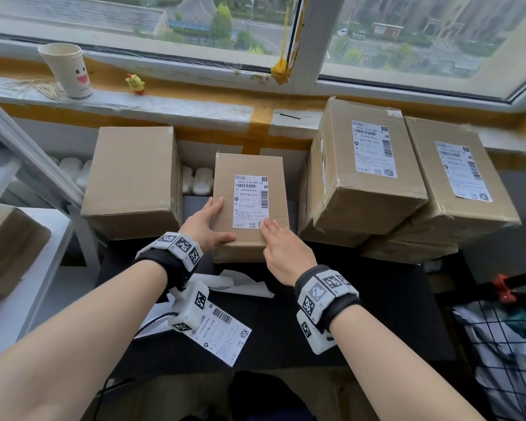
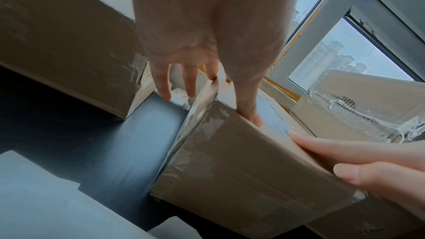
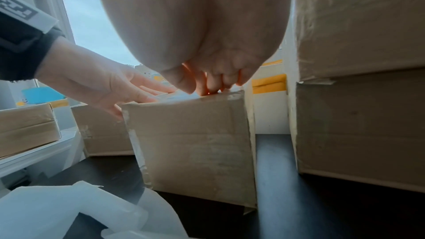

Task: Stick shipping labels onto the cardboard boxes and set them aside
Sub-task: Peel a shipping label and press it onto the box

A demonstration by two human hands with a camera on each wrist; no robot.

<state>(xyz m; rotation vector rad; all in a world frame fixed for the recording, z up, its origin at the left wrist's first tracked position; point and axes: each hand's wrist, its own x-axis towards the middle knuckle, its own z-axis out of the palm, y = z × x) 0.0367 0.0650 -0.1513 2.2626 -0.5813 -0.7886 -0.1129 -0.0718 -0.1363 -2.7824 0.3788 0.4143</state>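
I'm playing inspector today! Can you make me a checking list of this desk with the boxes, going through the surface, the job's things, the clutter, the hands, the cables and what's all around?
Surface: black desk, mostly covered.
Job's things: middle box wears a shipping label; two labelled boxes stacked right; plain box left; spare label lies loose.
Clutter: peeled white backing paper.
Grippers: left hand holds the middle box's left edge; right hand presses flat fingers on the label's lower corner.
Cables: thin dark cable by the left wrist.
Surroundings: window sill with paper cup and yellow toy; wire basket at right.
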